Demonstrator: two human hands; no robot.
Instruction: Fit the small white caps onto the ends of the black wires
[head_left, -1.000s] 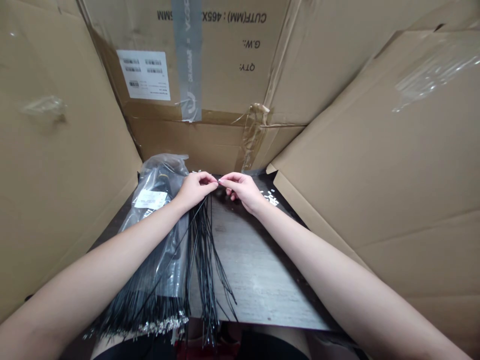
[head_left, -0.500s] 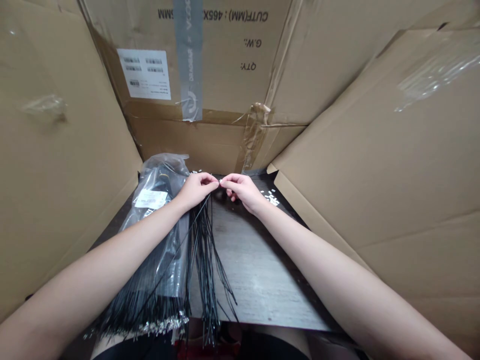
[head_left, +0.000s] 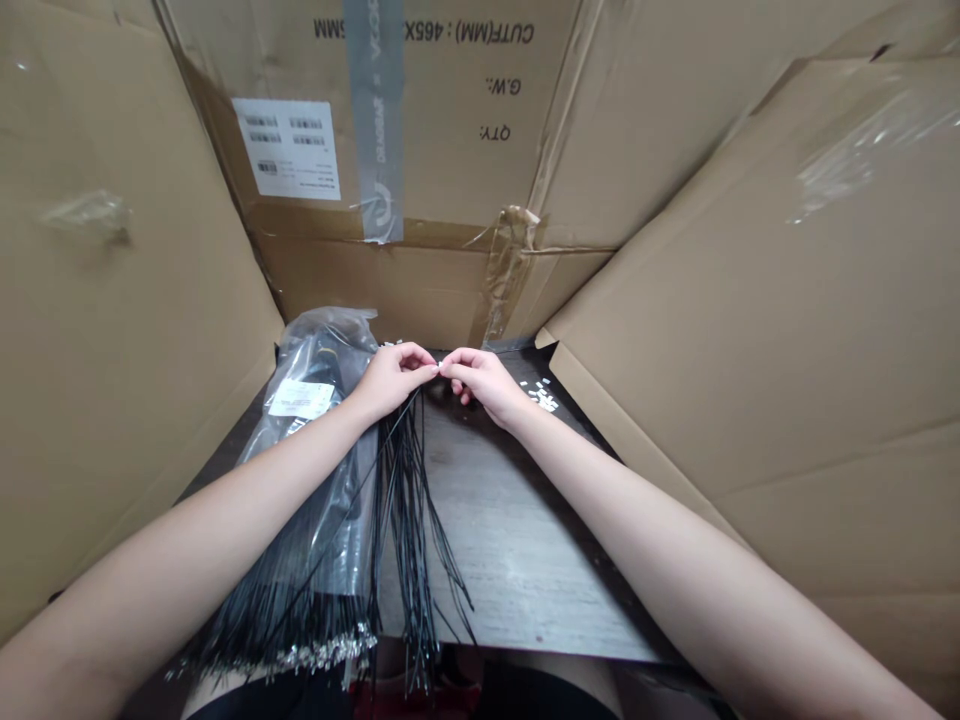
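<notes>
At the far left a cardboard flap (head_left: 112, 300) leans inward, with a scrap of clear tape (head_left: 86, 212) stuck to it. Next along, a clear plastic bag (head_left: 315, 360) lies on the dark wood-grain table (head_left: 510, 560), with a white label (head_left: 301, 398) on it. The bag is packed with a thick bundle of black wires (head_left: 292, 600), and their silver ends (head_left: 322, 650) gather at the lower end, nearest the person.

The left arm (head_left: 202, 520) crosses over the bag to the left hand (head_left: 394, 380), which is closed in a pinch just beyond the bag. A loose bunch of thin black wires (head_left: 405, 520) hangs down from that hand, beside the bag and over the near edge of the table. The wires seem to be gripped at their tops by the curled fingers.

The fingertips of the right hand (head_left: 484, 385) meet those of the left, pinched closed around something pale, too small to make out. Its right arm (head_left: 675, 530) reaches in from the lower right. Just beyond that hand, small white bits (head_left: 544, 398) lie scattered on the table.

Behind the hands stands a back cardboard flap (head_left: 420, 130) with upside-down print, a white sticker (head_left: 287, 150) and a strip of grey tape (head_left: 375, 120). At the far right another cardboard flap (head_left: 750, 350) slopes inward, with clear tape (head_left: 862, 150) near its top
</notes>
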